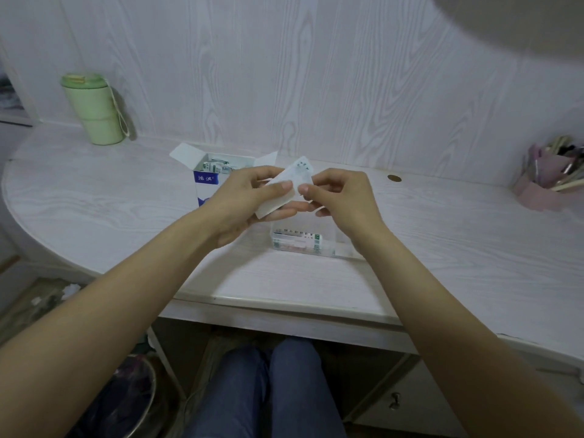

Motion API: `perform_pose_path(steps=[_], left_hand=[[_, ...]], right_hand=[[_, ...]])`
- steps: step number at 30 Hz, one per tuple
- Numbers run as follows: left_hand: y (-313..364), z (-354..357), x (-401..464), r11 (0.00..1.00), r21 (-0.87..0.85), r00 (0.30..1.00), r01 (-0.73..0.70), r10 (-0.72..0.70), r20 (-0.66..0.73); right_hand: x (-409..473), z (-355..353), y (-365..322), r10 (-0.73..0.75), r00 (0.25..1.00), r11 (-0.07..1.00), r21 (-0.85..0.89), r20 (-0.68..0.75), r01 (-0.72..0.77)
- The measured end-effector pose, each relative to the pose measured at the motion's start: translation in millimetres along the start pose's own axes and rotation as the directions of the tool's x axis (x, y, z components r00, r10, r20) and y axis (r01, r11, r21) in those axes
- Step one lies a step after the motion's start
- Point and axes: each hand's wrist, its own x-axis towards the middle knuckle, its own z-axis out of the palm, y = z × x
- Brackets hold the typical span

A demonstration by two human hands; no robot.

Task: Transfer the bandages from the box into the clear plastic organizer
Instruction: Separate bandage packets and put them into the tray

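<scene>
An open white-and-blue bandage box (207,181) stands at the back of the desk, flaps up, with green-and-white bandages showing inside. In front of it lies the clear plastic organizer (303,241), with several wrapped bandages stacked in it. Above the organizer both hands hold a small stack of white bandage strips (286,188). My left hand (252,200) pinches the stack between thumb and fingers from the left. My right hand (341,197) pinches its right edge with thumb and forefinger.
A green lidded cup (93,109) stands at the back left by the wall. A pink holder (543,184) full of pens and tools sits at the far right. The white desk (110,200) has a rounded left edge. A bin (139,393) stands under the desk.
</scene>
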Motion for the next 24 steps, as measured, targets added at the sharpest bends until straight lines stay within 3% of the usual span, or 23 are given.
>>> perform_pose_path(steps=[3,5,8,11,24], left_hand=[[-0.5,-2.3,0.5,1.0,0.01,1.0,0.003,-0.003,0.015],[-3.4,-5.1,3.8,0.988,0.151,0.997,-0.029,0.04,-0.071],[-4.7,-4.4,6.1,0.968,0.246,0.977,-0.052,0.1,-0.188],[-4.8,-2.0,6.2,0.952,0.3,0.968,-0.06,0.129,-0.215],[-3.5,-6.2,8.1,0.98,0.188,0.966,-0.07,0.114,-0.231]], right_hand=[[-1.7,1.5,0.8,-0.019,1.0,0.999,-0.033,-0.017,0.018],[-2.1,3.2,2.8,-0.005,1.0,1.0,-0.029,0.001,0.005],[-3.4,6.2,3.2,0.05,0.998,0.988,0.144,0.033,-0.055],[-4.1,7.5,2.1,0.091,0.994,0.948,0.301,0.059,-0.105],[-3.4,4.6,3.1,0.121,0.993,0.945,0.308,-0.016,-0.11]])
